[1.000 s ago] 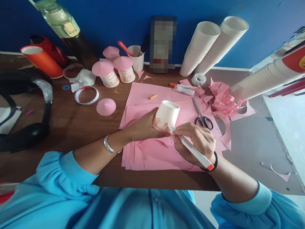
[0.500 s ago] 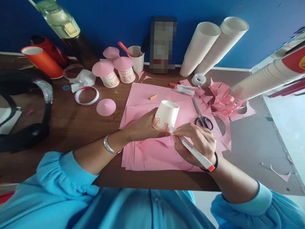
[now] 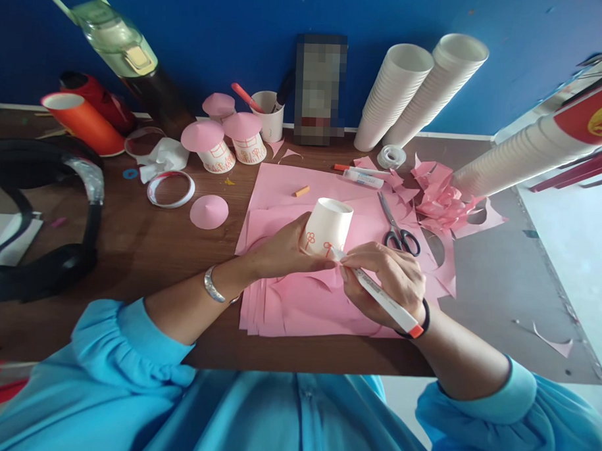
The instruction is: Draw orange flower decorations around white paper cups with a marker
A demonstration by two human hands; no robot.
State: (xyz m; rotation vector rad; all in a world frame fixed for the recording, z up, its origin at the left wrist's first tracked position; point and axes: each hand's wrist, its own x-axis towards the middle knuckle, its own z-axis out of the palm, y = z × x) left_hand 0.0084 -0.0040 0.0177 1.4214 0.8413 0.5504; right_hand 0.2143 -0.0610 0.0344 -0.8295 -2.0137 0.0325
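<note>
A white paper cup point(image 3: 329, 221) with orange flowers drawn near its lower edge is held above the pink paper sheets point(image 3: 277, 185). My left hand point(image 3: 287, 250) is wrapped around the cup's left and lower side. In my right hand point(image 3: 385, 281) is a white marker point(image 3: 390, 304) with an orange end, its tip at the cup's lower right by a flower. Right of the cup, black-handled scissors point(image 3: 397, 229) lie on the paper.
Cups with pink cone roofs point(image 3: 245, 138) stand at the back left near a pink cone point(image 3: 209, 212). Stacked white cups point(image 3: 394, 90) stand behind. Crumpled pink scraps point(image 3: 438, 194) lie right, a bottle point(image 3: 124, 48) back left, a black headset-like object point(image 3: 91, 225) far left.
</note>
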